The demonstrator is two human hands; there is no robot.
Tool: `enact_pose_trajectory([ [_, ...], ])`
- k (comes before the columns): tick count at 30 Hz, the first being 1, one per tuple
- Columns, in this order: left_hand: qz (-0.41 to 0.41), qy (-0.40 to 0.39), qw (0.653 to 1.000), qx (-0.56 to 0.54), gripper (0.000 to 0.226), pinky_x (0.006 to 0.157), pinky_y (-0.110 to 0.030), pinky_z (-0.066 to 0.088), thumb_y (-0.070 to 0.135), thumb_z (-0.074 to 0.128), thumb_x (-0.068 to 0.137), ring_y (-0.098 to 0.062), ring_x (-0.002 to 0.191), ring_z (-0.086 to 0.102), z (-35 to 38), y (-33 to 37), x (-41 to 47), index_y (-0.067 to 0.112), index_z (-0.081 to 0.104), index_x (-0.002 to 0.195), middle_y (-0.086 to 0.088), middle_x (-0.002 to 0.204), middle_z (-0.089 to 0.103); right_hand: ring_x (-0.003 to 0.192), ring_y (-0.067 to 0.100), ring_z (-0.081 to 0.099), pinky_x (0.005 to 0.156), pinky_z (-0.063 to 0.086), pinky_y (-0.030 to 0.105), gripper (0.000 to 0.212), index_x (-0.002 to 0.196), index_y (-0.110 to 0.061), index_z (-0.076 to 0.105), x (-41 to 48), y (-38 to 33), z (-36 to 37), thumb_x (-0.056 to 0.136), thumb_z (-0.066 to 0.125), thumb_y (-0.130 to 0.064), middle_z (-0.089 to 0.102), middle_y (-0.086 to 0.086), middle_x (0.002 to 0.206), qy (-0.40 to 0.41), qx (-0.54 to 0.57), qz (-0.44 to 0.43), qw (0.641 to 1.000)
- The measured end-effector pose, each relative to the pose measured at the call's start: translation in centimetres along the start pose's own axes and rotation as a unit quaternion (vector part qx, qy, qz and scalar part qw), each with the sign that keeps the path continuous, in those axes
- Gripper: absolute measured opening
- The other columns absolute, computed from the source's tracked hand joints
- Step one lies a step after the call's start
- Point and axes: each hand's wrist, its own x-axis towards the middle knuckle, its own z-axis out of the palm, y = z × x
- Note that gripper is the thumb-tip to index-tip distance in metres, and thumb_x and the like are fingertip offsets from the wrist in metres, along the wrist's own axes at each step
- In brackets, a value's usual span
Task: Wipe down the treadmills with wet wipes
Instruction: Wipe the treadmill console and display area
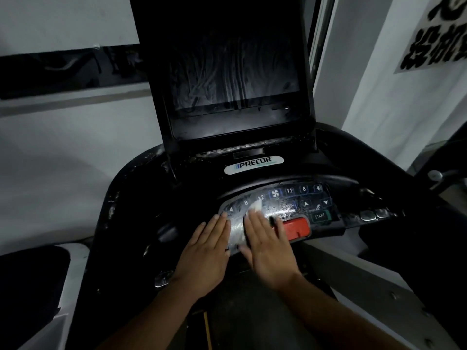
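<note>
Both hands lie flat at the left end of the treadmill's (136, 188) keypad panel (290, 207). The right hand (265, 246) presses a white wet wipe (255, 207) under straight fingers, no closed grip; a corner of the wipe pokes out near the 12 key. The left hand (204, 251) rests just beside it, grip wide and holding nothing. The red stop button (297, 227) sits just right of the right hand.

The right hand (265, 245) is showing blurred, its fingers (255, 223) covering most of the wet wipe (255, 207). The top edge is cutting off the treadmill screen housing (154, 34), and the right edge is cropping the wall sign (437, 39).
</note>
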Motion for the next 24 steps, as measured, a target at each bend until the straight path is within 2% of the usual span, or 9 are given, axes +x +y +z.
enact_pose_trajectory([
  [3,-0.003,-0.009,1.000,0.000,0.064,0.118,-0.043,0.021,0.036,0.037,0.094,-0.025,0.148,0.034,-0.5,0.6,1.2,0.003,0.046,0.148,-0.012,0.160,0.037,0.154,0.028,0.013,0.119,0.012,0.054,0.065,0.157,-0.008,0.023,3.0,-1.4,-1.3,0.107,0.022,-0.050,0.016,0.012,0.166,0.003,0.065,0.088,0.994],
  [7,0.004,-0.009,1.000,-0.007,0.064,0.117,-0.044,0.023,0.035,0.037,0.093,-0.025,0.146,0.039,-0.7,0.4,1.5,0.003,0.048,0.147,-0.012,0.158,0.040,0.153,0.025,0.021,0.119,0.012,0.053,0.063,0.156,-0.011,0.029,-0.9,-0.8,-0.8,0.102,0.032,-0.043,0.019,0.010,0.165,-0.019,0.053,-0.008,0.998],
  [8,0.005,-0.011,1.000,-0.007,0.064,0.117,-0.044,0.023,0.035,0.037,0.093,-0.026,0.146,0.038,-0.7,0.3,1.6,0.003,0.048,0.148,-0.012,0.159,0.039,0.152,0.024,0.023,0.120,0.010,0.053,0.064,0.156,-0.012,0.029,-1.2,0.8,-1.0,0.101,0.033,-0.043,0.020,0.009,0.164,-0.012,0.042,0.007,0.999],
  [12,0.015,-0.018,1.000,-0.018,0.063,0.118,-0.044,0.020,0.034,0.034,0.095,-0.026,0.149,0.034,-0.8,1.3,3.3,0.004,0.043,0.150,-0.011,0.161,0.035,0.155,0.021,0.004,0.121,-0.013,0.043,0.069,0.159,-0.010,0.018,1.7,3.8,-2.1,0.103,0.011,-0.050,0.009,0.008,0.166,-0.001,0.098,0.188,0.977],
  [15,0.039,-0.026,0.998,-0.037,0.062,0.118,-0.041,0.020,0.034,0.032,0.096,-0.024,0.148,0.034,-0.8,2.1,4.7,0.006,0.047,0.149,-0.010,0.160,0.036,0.152,0.024,0.022,0.122,0.004,0.048,0.064,0.154,-0.008,0.037,0.3,1.1,-2.4,0.102,0.027,-0.044,0.026,0.011,0.163,-0.004,0.118,0.101,0.988],
  [17,0.065,-0.047,0.996,-0.046,0.064,0.125,-0.037,0.014,0.038,0.022,0.099,-0.021,0.153,0.020,-1.1,2.4,5.2,0.009,0.036,0.154,-0.007,0.164,0.024,0.150,0.021,0.028,0.121,0.010,0.050,0.060,0.153,-0.012,0.040,-2.1,2.4,-1.6,0.101,0.032,-0.042,0.028,0.006,0.161,-0.011,0.084,0.051,0.995],
  [19,0.092,-0.053,0.992,-0.062,0.068,0.126,-0.035,-0.001,0.045,0.008,0.099,-0.015,0.155,-0.004,-1.2,2.8,5.4,0.014,0.013,0.159,0.000,0.167,0.000,0.151,0.017,0.024,0.123,0.006,0.049,0.061,0.155,-0.015,0.036,-2.7,5.6,-1.1,0.102,0.027,-0.044,0.025,0.002,0.162,0.003,0.099,0.140,0.985],
  [21,0.112,-0.056,0.988,-0.086,0.071,0.124,-0.033,-0.007,0.051,0.004,0.098,-0.011,0.154,-0.012,-1.3,3.6,5.8,0.017,0.006,0.160,0.005,0.166,-0.009,0.152,0.013,0.015,0.124,0.005,0.049,0.064,0.156,-0.014,0.033,-1.8,7.4,-1.0,0.104,0.017,-0.047,0.025,0.003,0.164,0.027,0.126,0.246,0.961],
  [24,0.135,-0.060,0.986,-0.083,0.069,0.124,-0.034,0.001,0.052,0.020,0.100,-0.012,0.154,0.006,-1.1,5.1,6.6,0.017,0.027,0.159,0.001,0.167,0.013,0.152,0.018,0.020,0.124,0.011,0.049,0.060,0.154,-0.011,0.038,-1.3,5.1,-1.4,0.105,0.023,-0.043,0.029,0.007,0.162,0.039,0.155,0.209,0.965],
])
